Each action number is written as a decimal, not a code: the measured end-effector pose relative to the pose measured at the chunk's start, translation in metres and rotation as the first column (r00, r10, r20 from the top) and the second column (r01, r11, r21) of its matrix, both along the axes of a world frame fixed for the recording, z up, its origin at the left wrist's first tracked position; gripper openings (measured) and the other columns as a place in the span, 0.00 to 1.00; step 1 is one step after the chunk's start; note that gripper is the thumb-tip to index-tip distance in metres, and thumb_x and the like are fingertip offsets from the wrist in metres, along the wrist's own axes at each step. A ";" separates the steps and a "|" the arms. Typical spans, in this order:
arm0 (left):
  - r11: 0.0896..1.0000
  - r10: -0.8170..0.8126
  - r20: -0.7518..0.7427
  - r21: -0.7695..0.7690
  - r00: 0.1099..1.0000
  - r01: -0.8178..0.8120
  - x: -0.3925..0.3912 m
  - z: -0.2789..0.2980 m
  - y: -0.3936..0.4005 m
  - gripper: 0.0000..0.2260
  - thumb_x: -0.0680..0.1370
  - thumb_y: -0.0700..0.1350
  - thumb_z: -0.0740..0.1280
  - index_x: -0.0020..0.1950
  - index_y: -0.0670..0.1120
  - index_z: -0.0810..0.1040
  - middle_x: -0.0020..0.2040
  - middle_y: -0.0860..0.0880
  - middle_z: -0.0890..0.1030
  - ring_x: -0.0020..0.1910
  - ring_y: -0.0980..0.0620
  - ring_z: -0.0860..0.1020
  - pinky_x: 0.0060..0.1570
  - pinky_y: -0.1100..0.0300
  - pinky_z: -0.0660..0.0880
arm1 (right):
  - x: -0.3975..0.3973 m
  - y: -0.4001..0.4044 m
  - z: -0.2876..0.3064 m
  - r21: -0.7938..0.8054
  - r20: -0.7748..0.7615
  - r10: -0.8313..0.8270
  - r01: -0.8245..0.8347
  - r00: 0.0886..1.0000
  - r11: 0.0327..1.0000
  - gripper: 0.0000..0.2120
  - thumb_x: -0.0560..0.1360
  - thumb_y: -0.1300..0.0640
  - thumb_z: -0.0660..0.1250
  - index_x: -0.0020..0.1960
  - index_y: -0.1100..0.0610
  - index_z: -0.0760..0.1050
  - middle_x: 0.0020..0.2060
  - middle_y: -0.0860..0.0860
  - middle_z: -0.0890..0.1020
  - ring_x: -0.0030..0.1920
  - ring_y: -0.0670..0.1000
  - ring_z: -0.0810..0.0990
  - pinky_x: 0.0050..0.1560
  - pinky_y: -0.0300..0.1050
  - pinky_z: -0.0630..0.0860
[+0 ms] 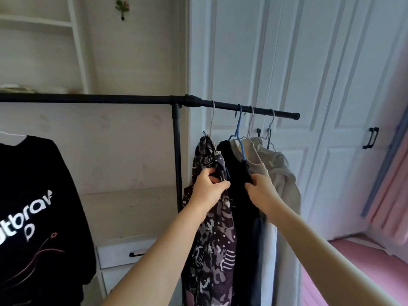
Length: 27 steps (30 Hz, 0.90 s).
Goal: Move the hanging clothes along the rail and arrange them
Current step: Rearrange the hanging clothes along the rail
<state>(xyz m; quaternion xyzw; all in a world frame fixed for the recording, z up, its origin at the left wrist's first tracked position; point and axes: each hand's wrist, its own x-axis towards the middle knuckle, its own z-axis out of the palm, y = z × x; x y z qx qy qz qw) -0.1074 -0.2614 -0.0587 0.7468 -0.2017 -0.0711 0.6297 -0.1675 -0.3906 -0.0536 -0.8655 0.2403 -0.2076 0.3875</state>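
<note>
At frame centre, the patterned purple-grey garment (pixel 212 208) is pinched by the left hand (pixel 208 191); the black garment (pixel 239 173) on the blue hanger (pixel 239 138) is pinched by the right hand (pixel 261 191), under the black metal rail (pixel 132 99). At lower left, "tbrav" is legible on a black printed T-shirt (pixel 33 195).

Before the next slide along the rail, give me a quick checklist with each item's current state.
1. Left hand grips the patterned garment: ok.
2. Right hand grips the black garment below the blue hanger: ok.
3. All four hooks sit over the rail: ok.
4. Free rail left of the joint for sliding: ok, but the joint may catch hooks.
5. Beige garment hangs clear of the right hand: cannot tell, they overlap.
6. Black T-shirt at far left is out of the way: ok.
</note>
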 end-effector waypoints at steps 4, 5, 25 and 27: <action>0.993 -0.044 -0.060 -0.113 0.997 0.037 0.004 0.005 0.000 0.15 0.73 0.35 0.68 0.55 0.51 0.74 0.46 0.50 0.78 0.51 0.48 0.78 0.53 0.57 0.75 | 0.004 -0.006 -0.005 0.143 0.101 0.016 -0.031 0.995 0.989 0.09 0.75 0.61 0.59 0.43 0.56 0.78 0.55 0.59 0.79 0.34 0.53 0.80 0.33 0.45 0.76; 0.984 -0.060 -0.104 -0.173 0.993 0.042 0.005 0.007 0.001 0.17 0.73 0.32 0.67 0.56 0.50 0.75 0.49 0.49 0.79 0.53 0.46 0.78 0.57 0.54 0.75 | 0.001 -0.004 -0.003 0.163 0.126 0.015 -0.035 0.992 0.986 0.10 0.75 0.61 0.58 0.43 0.55 0.78 0.52 0.59 0.80 0.34 0.53 0.79 0.33 0.45 0.75; 0.834 -0.368 -0.150 -0.490 0.918 0.254 -0.012 0.050 0.065 0.19 0.74 0.29 0.62 0.64 0.40 0.76 0.57 0.40 0.82 0.56 0.43 0.81 0.58 0.51 0.76 | -0.023 0.072 0.067 0.182 0.311 -0.033 -0.025 0.950 0.983 0.12 0.78 0.62 0.54 0.48 0.61 0.76 0.42 0.60 0.82 0.44 0.61 0.82 0.49 0.60 0.80; 0.830 -0.380 -0.138 -0.487 0.915 0.271 -0.015 0.053 0.084 0.18 0.74 0.30 0.61 0.62 0.40 0.78 0.56 0.38 0.82 0.55 0.43 0.81 0.54 0.53 0.78 | -0.027 0.091 0.069 0.177 0.314 -0.053 -0.003 0.948 0.984 0.12 0.78 0.62 0.54 0.48 0.61 0.76 0.42 0.61 0.82 0.45 0.61 0.82 0.48 0.59 0.79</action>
